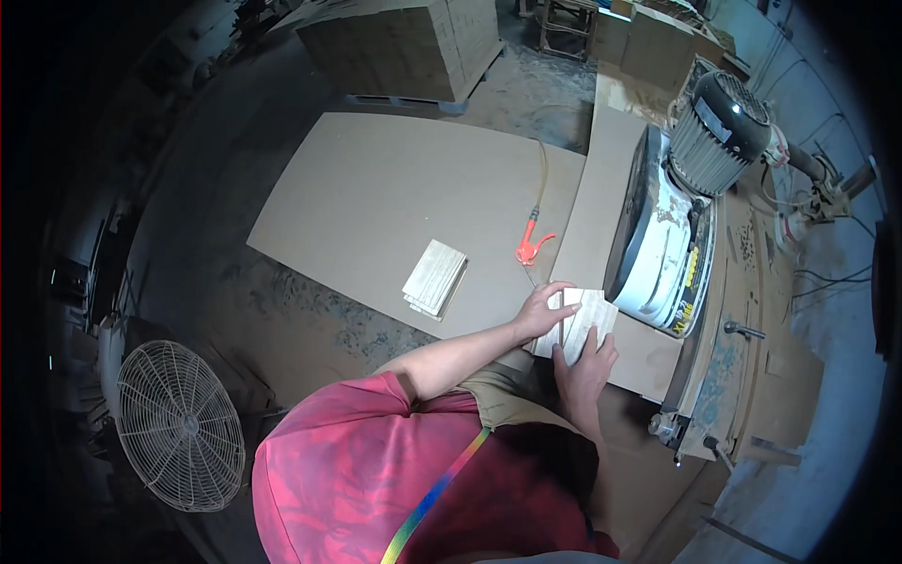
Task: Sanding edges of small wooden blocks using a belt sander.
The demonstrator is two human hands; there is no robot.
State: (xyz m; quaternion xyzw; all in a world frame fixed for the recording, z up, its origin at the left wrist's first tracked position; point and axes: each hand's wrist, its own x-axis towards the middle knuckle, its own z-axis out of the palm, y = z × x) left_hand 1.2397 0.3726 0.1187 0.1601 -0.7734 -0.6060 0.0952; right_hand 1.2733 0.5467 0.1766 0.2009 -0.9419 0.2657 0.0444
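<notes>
Two or more pale wooden boards (589,312) are gripped between my hands at the near right corner of the table. My left hand (539,313) is closed on their left side, its fingers over the top edge. At the near right side my right hand (584,365) clasps them, with fingertips on the upper face. A narrow dark gap shows between the boards near my left hand. To the left, a small stack of similar wooden boards (436,274) lies on the brown tabletop (366,197). An orange air blow gun (528,246) with a thin nozzle lies just beyond my left hand.
Right of my hands stands a machine with a white rounded housing (658,254) and a large motor (722,132). A hose (544,174) runs from the blow gun to the far edge. A caged fan (188,426) stands at left; a large block-shaped stack (404,52) rests on a pallet beyond.
</notes>
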